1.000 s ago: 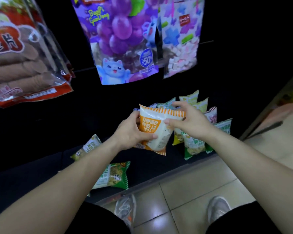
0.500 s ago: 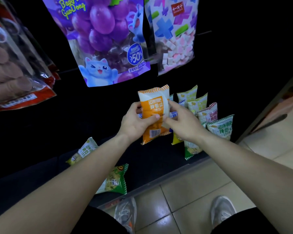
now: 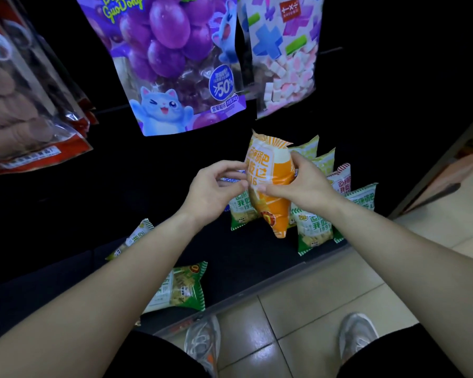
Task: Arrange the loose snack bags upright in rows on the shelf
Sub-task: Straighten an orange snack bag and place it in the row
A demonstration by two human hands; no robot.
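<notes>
Orange bag: the orange bag (image 3: 271, 186) was held in the air above the dark shelf (image 3: 251, 257), roughly upright and a little tilted. Its lower tip hung in front of the standing bags and its top seam pointed up.
Right hand: the right hand (image 3: 303, 189) gripped the orange bag round its middle, with the thumb across the front face and the fingers curled round the right side and back.
Left hand: the left hand (image 3: 213, 189) was at the orange bag's left edge with its fingers curled and their tips at the wrapper. Whether it pinched the edge could not be told.
Standing bags: small bags stood upright on the right part of the shelf, behind and beside the orange bag. A front green bag (image 3: 313, 233) stood nearest the shelf edge, a pale yellow bag (image 3: 325, 162) at the back, and a red-striped bag (image 3: 342, 181) between them.
Loose bags: a flat green bag (image 3: 180, 290) lay near the shelf's front edge, just beside the left forearm. A half-hidden bag (image 3: 137, 236) lay further back on the left, partly covered by that forearm.
Hanging packs: a purple grape pack (image 3: 175, 64) and a pack of pink and white cubes (image 3: 284, 55) hung above the shelf, and a red pack (image 3: 25, 118) hung at the far left.
Floor: pale floor tiles (image 3: 311, 304) ran in front of the shelf, and two grey shoes (image 3: 358, 334) stood on them.
</notes>
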